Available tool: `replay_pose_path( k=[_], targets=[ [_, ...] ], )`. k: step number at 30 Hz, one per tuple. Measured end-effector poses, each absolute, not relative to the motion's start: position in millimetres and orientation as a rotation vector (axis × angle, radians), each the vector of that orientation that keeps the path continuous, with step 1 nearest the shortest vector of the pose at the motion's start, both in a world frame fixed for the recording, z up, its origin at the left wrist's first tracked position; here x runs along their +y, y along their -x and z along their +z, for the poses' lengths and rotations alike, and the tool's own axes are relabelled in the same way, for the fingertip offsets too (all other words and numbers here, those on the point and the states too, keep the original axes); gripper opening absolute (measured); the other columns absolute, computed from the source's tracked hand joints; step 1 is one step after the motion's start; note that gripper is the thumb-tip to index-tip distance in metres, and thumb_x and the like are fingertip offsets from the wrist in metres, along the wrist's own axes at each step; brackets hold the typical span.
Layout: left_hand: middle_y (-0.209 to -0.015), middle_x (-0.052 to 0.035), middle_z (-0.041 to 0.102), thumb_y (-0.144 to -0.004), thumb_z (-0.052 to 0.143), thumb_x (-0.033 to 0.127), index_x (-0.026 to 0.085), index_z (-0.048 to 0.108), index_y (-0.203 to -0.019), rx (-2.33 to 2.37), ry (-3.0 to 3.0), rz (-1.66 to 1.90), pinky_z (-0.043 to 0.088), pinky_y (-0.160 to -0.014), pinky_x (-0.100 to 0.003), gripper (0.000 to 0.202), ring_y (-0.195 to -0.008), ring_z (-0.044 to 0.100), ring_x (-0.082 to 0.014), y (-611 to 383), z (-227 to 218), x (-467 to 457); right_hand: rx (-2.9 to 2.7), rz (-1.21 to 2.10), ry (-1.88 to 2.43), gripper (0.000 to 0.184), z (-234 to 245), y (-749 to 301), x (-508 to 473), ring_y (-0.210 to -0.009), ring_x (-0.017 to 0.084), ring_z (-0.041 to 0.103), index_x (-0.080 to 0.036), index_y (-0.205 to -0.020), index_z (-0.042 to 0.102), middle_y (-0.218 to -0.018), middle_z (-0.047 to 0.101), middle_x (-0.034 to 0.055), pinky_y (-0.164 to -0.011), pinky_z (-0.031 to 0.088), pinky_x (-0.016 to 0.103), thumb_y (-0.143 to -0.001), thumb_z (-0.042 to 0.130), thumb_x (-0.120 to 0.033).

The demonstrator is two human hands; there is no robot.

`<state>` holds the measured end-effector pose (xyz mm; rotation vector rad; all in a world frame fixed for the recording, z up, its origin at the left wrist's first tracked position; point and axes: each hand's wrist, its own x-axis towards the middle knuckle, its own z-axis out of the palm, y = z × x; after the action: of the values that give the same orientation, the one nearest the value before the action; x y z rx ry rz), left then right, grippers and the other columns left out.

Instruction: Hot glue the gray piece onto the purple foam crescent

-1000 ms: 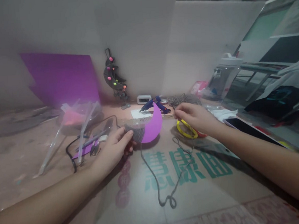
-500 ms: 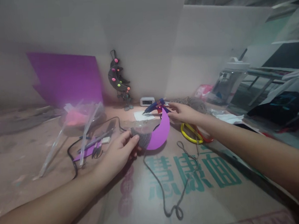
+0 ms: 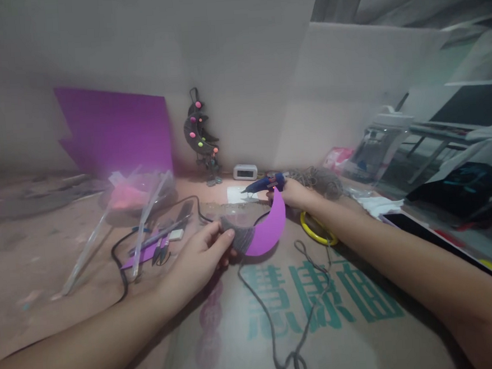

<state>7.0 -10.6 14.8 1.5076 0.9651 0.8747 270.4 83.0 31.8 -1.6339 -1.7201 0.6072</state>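
— Where is the moon sitting?

— Mid-scene, just above the cardboard (image 3: 366,333). The left hand (image 3: 200,255) is pinching the moon (image 3: 263,235) by its yarn-wrapped end. Just beyond it, the right hand (image 3: 292,192) is gripping the gun (image 3: 265,183), as far as the blur is letting me tell.

— What is worrying you?

— The gun's nozzle is pointing left, close to the moon's upper tip. A careless swing could be bringing hot metal against the moon or the left fingers. The loose yarn (image 3: 277,328) is trailing toward the near edge and ending in a loop, so a forearm could be dragging it and loosening the wrap. A black cord (image 3: 118,255) is snaking on the left. If it is feeding the gun, a pull could be snagging it on the glue sticks (image 3: 147,214).

— And room?

— The wall (image 3: 242,67) is closing off the far side, with a clock (image 3: 245,171) standing against it. A yellow ring (image 3: 317,233) is lying just under the right wrist. The widest room is lying near, over the cardboard, with only the yarn crossing it.
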Motion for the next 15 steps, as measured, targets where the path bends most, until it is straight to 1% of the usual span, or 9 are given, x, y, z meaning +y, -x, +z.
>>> replay_pose_path(
  k=[4,7,9,10,13,15],
  targets=[
    [-0.063,0.0033,0.055,-0.088,0.05,0.04,0.017,0.054,-0.083,0.949,-1.522,0.876,0.033,-0.049,-0.019,0.024,-0.052,0.045,-0.0083,-6,12,-10,-1.651,0.594,1.587,0.018,46,-273,66,-0.071,0.02,0.066,-0.015,-0.081,0.067,-0.075,0.071,0.0056,-0.066,0.054,0.029,-0.066,0.072,-0.023],
    [-0.062,0.0034,0.055,-0.088,0.05,0.041,0.017,0.053,-0.083,0.95,-1.501,0.879,0.033,-0.048,-0.018,0.025,-0.052,0.045,-0.0081,-7,12,-10,-1.605,0.603,1.544,0.011,60,-275,40,-0.074,0.02,0.068,-0.015,-0.08,0.066,-0.085,0.072,0.0079,-0.07,0.055,0.029,-0.072,0.065,-0.023],
    [-0.06,0.0042,0.053,-0.087,0.05,0.04,0.018,0.049,-0.078,0.952,-1.477,0.886,0.033,-0.047,-0.018,0.025,-0.051,0.045,-0.0077,-7,13,-10,-1.534,0.588,1.484,0.015,66,-277,18,-0.079,0.019,0.069,-0.016,-0.088,0.067,-0.096,0.071,0.008,-0.075,0.055,0.029,-0.078,0.061,-0.025],
    [-0.059,0.0049,0.052,-0.087,0.051,0.04,0.018,0.047,-0.075,0.952,-1.464,0.89,0.033,-0.046,-0.017,0.025,-0.05,0.044,-0.0073,-6,13,-10,-1.505,0.56,1.459,0.017,68,-278,7,-0.079,0.019,0.069,-0.017,-0.091,0.067,-0.095,0.071,0.0079,-0.075,0.055,0.03,-0.079,0.062,-0.029],
    [-0.06,0.0051,0.053,-0.086,0.054,0.039,0.018,0.046,-0.075,0.944,-1.449,0.913,0.035,-0.046,-0.016,0.025,-0.049,0.047,-0.0065,-6,15,-10,-1.557,0.488,1.456,0.023,64,-277,-28,-0.07,0.02,0.067,-0.02,-0.087,0.066,-0.077,0.07,0.0058,-0.069,0.055,0.033,-0.083,0.06,-0.042],
    [-0.062,0.0042,0.055,-0.086,0.055,0.038,0.017,0.048,-0.077,0.942,-1.449,0.908,0.035,-0.046,-0.016,0.024,-0.05,0.048,-0.0067,-5,15,-10,-1.688,0.394,1.457,0.024,57,-274,-48,-0.07,0.021,0.067,-0.023,-0.085,0.065,-0.075,0.069,0.005,-0.067,0.055,0.034,-0.084,0.058,-0.046]
  ],
)
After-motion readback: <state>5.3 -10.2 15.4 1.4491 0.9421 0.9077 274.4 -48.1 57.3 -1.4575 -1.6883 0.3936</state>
